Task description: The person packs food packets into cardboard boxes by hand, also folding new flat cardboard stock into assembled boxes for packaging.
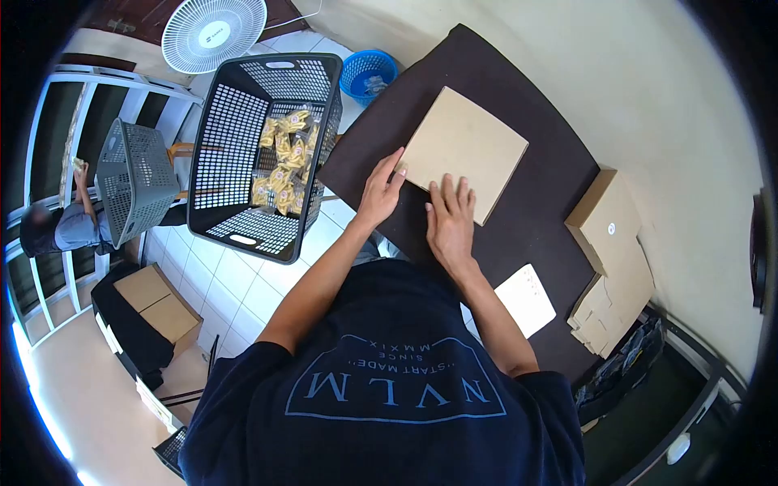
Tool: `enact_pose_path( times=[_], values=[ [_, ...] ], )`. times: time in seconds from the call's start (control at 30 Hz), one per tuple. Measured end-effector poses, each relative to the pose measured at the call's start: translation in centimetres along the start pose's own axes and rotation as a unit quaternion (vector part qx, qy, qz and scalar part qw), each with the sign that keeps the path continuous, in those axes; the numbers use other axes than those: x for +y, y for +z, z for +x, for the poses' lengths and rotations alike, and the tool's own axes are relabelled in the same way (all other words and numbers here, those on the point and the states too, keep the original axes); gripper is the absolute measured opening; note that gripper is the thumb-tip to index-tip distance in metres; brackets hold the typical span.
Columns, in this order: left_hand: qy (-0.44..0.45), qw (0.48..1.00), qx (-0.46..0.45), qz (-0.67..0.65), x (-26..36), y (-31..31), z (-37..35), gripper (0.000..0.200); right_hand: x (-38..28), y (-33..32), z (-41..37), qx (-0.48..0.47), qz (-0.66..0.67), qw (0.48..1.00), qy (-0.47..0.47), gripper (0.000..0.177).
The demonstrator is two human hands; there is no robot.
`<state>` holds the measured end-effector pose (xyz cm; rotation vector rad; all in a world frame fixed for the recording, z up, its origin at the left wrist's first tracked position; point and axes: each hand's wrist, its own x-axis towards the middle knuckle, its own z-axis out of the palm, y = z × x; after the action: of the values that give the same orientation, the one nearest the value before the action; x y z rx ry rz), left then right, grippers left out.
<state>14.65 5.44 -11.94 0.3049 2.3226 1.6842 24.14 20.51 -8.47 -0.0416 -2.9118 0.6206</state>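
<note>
A flat, closed cardboard box point(466, 142) lies on the dark brown table in front of me. My left hand point(381, 193) is at the box's left corner, its fingers stretched along the side and the thumb near the front edge. My right hand point(450, 220) rests on the near edge of the box, with the fingers spread flat over its top. Neither hand is closed around anything. What is inside the box is hidden.
Left of the table, a dark plastic basket point(233, 138) holds several clear packs of yellowish food point(284, 166). A white sheet point(525, 301) and unfolded cardboard point(616, 267) lie to the right. A blue basket point(356, 71), a fan point(212, 32) and another person point(77, 229) are beyond.
</note>
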Motion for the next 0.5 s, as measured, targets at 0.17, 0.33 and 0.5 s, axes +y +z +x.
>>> enact_pose_path(
  times=[0.17, 0.33, 0.5],
  values=[
    [-0.043, 0.996, 0.061, -0.043, -1.8, 1.2, 0.2, 0.038, 0.6, 2.6, 5.3, -0.012, 0.02, 0.996, -0.082, 0.041],
    [-0.036, 0.995, 0.085, -0.031, -1.8, 1.4, 0.3, 0.036, 4.1, 3.4, 11.8, -0.016, -0.051, 0.991, -0.125, 0.049],
    [-0.05, 0.994, 0.101, -0.001, -1.2, 1.7, 0.3, 0.036, 9.5, 1.7, 14.2, -0.004, -0.119, 0.992, -0.05, 0.059]
  ],
)
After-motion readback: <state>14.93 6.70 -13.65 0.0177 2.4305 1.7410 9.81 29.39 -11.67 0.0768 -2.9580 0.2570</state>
